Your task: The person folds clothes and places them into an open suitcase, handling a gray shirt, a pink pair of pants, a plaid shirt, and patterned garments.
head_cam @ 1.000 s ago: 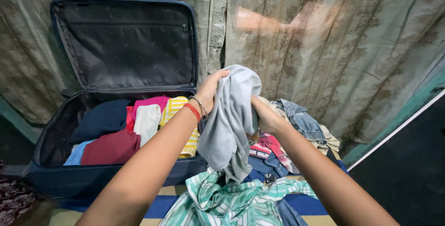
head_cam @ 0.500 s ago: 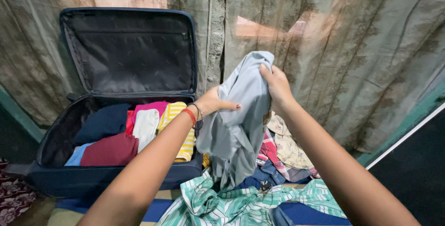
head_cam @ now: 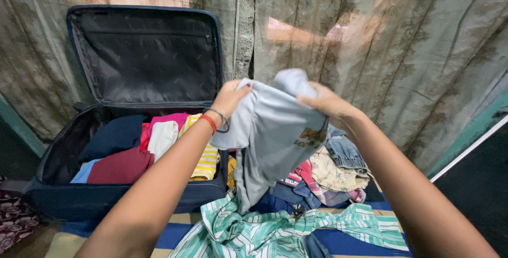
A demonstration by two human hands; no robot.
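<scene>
My left hand [head_cam: 229, 97] and my right hand [head_cam: 327, 104] both grip the top edge of a light grey shirt [head_cam: 267, 134], held up and spread between them, its lower part hanging down over the clothes below. The shirt has a small yellow print near my right hand. A red band and a thin bracelet circle my left wrist. Just left of my left arm lies an open dark blue suitcase [head_cam: 63, 197] with folded clothes [head_cam: 159, 144] inside, in navy, maroon, pink, white and yellow stripes.
A green and white striped shirt [head_cam: 270, 231] lies in front on a striped blue mat [head_cam: 174, 234]. A heap of clothes [head_cam: 330, 176], jeans and plaid among them, sits to the right. The suitcase lid [head_cam: 148, 52] leans against a curtain-covered wall [head_cam: 397, 46].
My hands have drawn apart and spread the grey shirt wider. My right hand came down and rightward; my left hand rose to the shirt's upper left corner.
</scene>
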